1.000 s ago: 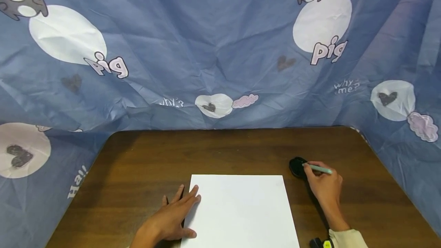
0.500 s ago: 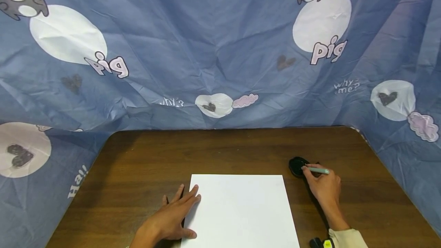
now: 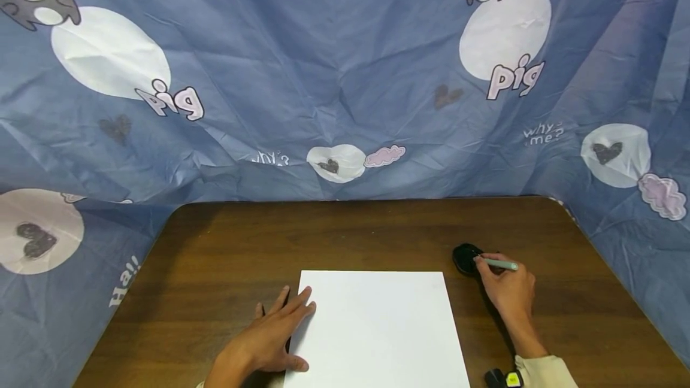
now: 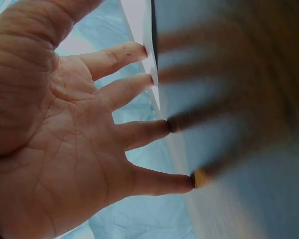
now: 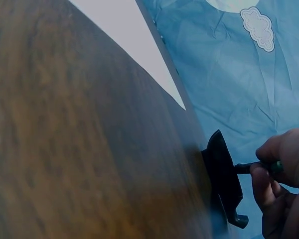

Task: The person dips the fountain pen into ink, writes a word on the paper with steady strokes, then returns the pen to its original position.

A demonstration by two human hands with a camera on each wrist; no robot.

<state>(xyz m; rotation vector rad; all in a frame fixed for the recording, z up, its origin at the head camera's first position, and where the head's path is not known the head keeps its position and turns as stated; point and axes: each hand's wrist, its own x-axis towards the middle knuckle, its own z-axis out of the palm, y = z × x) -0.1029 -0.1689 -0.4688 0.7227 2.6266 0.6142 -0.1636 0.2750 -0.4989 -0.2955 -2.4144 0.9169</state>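
A white sheet of paper (image 3: 377,328) lies on the brown table. My left hand (image 3: 264,337) rests over its left edge with fingers spread; two fingertips meet the sheet in the left wrist view, while the others touch the table. My right hand (image 3: 508,289) pinches a slim brush with a pale green handle (image 3: 501,264) between thumb and fingers. Its dark tip end points into a small black dish (image 3: 465,259) right of the paper. In the right wrist view the dish (image 5: 222,172) shows side-on with a curved projection; the bristles are hidden there.
The table (image 3: 259,238) has rounded far corners. A blue curtain (image 3: 302,76) printed with pigs and hearts hangs behind it and along the sides. A black object with a yellow-green label (image 3: 504,379) is beside the right sleeve (image 3: 544,371).
The brush and right hand shift slightly about the dish, the handle's angle varying a little. The left hand and paper hold their place; the whole view tilts slightly.
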